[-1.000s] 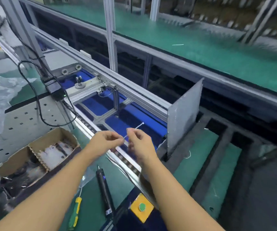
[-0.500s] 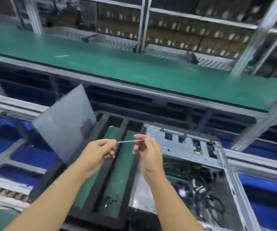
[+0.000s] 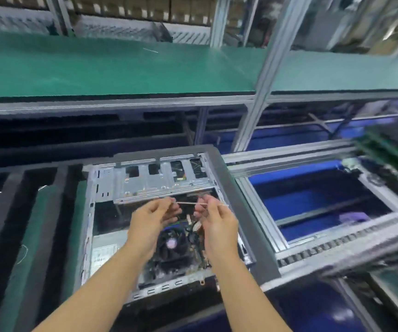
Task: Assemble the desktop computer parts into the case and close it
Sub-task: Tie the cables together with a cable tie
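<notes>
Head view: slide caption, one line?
Over the open computer case, left hand and right hand pinch a thin white strip stretched between them.

We can read no text, brand or number here; the pale label (image 3: 104, 253) inside the computer case (image 3: 145, 184) carries print too blurred for us to make out.

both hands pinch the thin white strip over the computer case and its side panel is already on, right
No: the head view shows the computer case open, side panel off, its fan visible. The left hand and right hand do pinch the thin white strip over it.
</notes>
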A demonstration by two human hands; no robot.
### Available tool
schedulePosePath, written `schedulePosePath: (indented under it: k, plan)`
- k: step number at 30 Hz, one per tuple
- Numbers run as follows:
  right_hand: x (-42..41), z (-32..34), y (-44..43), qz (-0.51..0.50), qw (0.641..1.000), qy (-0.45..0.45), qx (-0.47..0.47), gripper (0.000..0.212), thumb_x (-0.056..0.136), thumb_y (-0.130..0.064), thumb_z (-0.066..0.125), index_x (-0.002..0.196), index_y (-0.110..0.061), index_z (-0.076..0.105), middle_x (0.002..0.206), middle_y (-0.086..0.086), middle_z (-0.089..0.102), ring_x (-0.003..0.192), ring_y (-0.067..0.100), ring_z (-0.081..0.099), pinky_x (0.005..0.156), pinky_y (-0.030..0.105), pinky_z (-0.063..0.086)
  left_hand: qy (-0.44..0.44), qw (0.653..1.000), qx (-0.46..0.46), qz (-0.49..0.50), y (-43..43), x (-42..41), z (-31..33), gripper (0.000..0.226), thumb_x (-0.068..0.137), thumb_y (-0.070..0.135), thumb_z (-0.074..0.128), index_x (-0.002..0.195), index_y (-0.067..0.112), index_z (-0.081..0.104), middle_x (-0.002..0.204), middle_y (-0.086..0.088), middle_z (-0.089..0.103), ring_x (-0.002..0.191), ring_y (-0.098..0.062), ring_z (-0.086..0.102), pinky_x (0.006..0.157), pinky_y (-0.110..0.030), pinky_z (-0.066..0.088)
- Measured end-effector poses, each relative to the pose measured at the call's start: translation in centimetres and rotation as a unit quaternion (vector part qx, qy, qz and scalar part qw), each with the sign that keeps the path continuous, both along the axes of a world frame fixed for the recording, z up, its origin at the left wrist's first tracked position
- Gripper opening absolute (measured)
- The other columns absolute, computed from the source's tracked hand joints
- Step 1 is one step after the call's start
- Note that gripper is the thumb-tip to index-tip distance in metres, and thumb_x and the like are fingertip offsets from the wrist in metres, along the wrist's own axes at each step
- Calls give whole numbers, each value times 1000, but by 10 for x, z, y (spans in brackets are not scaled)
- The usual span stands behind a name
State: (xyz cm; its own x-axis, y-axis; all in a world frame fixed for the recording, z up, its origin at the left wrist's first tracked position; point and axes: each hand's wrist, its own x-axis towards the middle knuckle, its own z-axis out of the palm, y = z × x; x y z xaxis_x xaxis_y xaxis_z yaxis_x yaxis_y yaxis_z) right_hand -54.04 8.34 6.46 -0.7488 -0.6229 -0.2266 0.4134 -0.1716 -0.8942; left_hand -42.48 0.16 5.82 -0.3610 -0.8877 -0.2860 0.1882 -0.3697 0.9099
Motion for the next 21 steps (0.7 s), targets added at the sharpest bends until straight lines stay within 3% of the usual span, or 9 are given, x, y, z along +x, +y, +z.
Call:
schedulePosePath:
  k: [4, 6, 9, 12, 14, 18, 21]
  plan:
    - [-36, 5, 35, -69, 983, 131, 107, 18, 105, -19, 59, 101, -17, 76, 90, 2, 79, 82, 18, 76, 76, 27, 61, -123, 987, -55, -83, 4, -23, -14, 20, 95, 30, 65, 90, 16, 77, 84, -2, 77, 81, -23, 75, 65, -27, 59]
    - [-52, 10, 46, -117, 966, 177, 147, 16, 103, -22, 61, 100, -22, 76, 86, -4, 78, 78, 13, 75, 74, 23, 60, -233, 958, -109, -126, 4, -31, -25, 19, 92, 40, 66, 91, 24, 76, 83, 4, 76, 76, -23, 72, 68, -37, 60]
    - [-56, 10, 49, -140, 942, 236, 193, 17, 102, -24, 62, 102, -20, 78, 80, -13, 77, 73, 4, 74, 67, 13, 56, -332, 907, -154, -206, 8, -35, -39, 30, 83, 55, 70, 100, 30, 68, 92, 12, 69, 76, -6, 63, 65, -26, 49]
    - [-47, 2, 45, -117, 926, 278, 228, 20, 103, -26, 62, 110, -17, 78, 77, -11, 76, 76, -2, 72, 70, 14, 57, -350, 884, -189, -247, 11, -44, -44, 37, 81, 55, 73, 108, 32, 63, 99, 15, 65, 85, -3, 61, 67, -23, 44]
    - [-41, -2, 41, -100, 914, 309, 244, 23, 103, -25, 61, 116, -16, 77, 85, -8, 77, 79, -2, 72, 71, 9, 54, -353, 876, -201, -258, 11, -52, -44, 31, 83, 50, 73, 107, 30, 67, 96, 12, 69, 81, -7, 61, 66, -24, 42]
    - [-30, -5, 34, -82, 867, 390, 300, 29, 105, -24, 58, 124, -8, 73, 104, 6, 78, 91, 13, 73, 67, -2, 44, -331, 891, -204, -234, 9, -56, -50, 13, 90, 41, 69, 95, 29, 74, 79, 14, 72, 67, -6, 62, 58, -24, 41]
    - [-22, -13, 26, -67, 869, 365, 328, 32, 107, -23, 52, 119, -3, 73, 101, 13, 77, 78, 17, 69, 57, 0, 40, -286, 911, -165, -245, 5, -50, -55, 11, 90, 39, 69, 97, 30, 67, 85, 12, 75, 79, -18, 70, 76, -36, 53]
